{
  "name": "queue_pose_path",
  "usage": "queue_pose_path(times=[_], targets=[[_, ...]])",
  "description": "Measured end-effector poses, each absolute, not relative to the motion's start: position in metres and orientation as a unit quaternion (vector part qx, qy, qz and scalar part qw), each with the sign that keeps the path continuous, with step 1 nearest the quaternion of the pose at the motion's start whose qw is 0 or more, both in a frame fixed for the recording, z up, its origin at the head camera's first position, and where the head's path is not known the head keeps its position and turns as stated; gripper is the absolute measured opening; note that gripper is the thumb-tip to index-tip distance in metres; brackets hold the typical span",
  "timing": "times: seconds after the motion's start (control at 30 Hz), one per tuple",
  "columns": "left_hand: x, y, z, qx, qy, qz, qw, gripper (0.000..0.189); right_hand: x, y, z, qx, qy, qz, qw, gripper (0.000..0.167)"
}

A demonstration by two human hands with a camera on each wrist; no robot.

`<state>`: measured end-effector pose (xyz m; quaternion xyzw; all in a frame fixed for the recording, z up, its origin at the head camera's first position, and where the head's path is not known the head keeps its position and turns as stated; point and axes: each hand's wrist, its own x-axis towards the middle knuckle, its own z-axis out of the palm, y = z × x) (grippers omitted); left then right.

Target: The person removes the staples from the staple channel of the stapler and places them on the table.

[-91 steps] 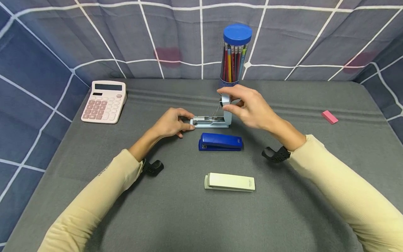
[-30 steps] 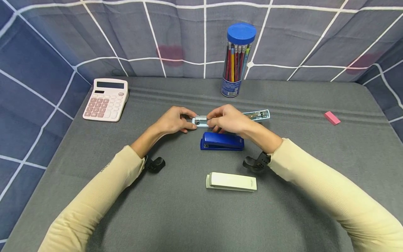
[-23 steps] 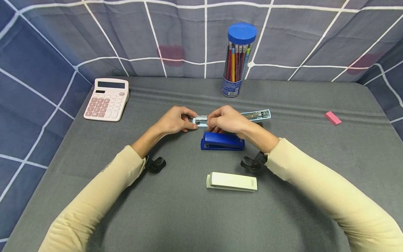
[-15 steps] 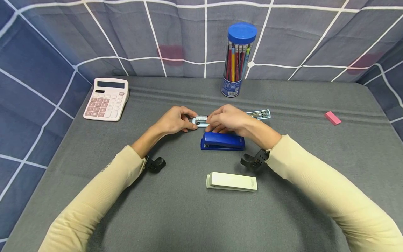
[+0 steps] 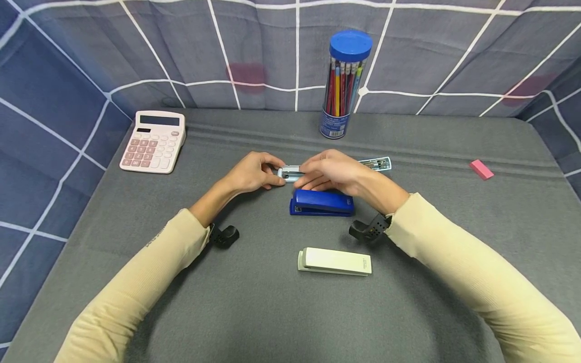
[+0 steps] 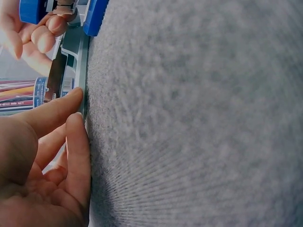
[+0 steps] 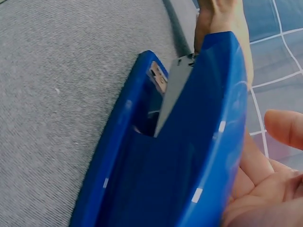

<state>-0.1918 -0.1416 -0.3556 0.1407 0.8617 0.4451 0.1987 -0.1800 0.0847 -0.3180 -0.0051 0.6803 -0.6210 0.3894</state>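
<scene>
A light blue stapler [image 5: 290, 174] lies on the table, its top arm [image 5: 374, 164] folded far back to the right. Thumb and fingers of my left hand [image 5: 254, 174] pinch the left end of its base; the left wrist view shows this grip on the stapler base [image 6: 82, 66]. Over the middle of the stapler is my right hand [image 5: 336, 174], fingers loosely bent beside the base. In the right wrist view its thumb [image 7: 284, 127] stands apart from the fingers, whose tips are hidden behind a dark blue stapler [image 7: 208, 142]. That blue stapler [image 5: 321, 202] sits just in front.
A cream stapler [image 5: 335, 261] lies nearer me. Behind stands a blue-lidded tub of pencils [image 5: 338, 96]. A pink calculator [image 5: 153, 142] is at the left, a pink eraser [image 5: 481, 170] at the right. Grid-patterned cloth [image 5: 272, 50] hangs along the back.
The stapler's top arm, upright in my right hand earlier, now lies folded back. My right hand moved down and left to the base, its fingers lately loosening. The left hand keeps its grip.
</scene>
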Motion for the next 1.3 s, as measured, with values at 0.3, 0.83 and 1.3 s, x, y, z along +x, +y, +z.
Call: queue_pose_path(times=[0.3,0.83,1.3], targets=[[-0.192,-0.143,-0.355,0.143,0.859,0.447,0.207,0.044,-0.179,0.08,-0.311,-0.056,0.731,-0.583,0.349,0.033],[-0.192,-0.143,-0.356,0.143,0.85,0.461,0.209,0.04,-0.181,0.065,-0.317,-0.113,0.808,-0.531,0.23,0.012],[-0.192,-0.145,-0.356,0.144,0.849,0.459,0.22,0.043,-0.186,0.061,-0.316,-0.113,0.788,-0.548,0.258,0.038]])
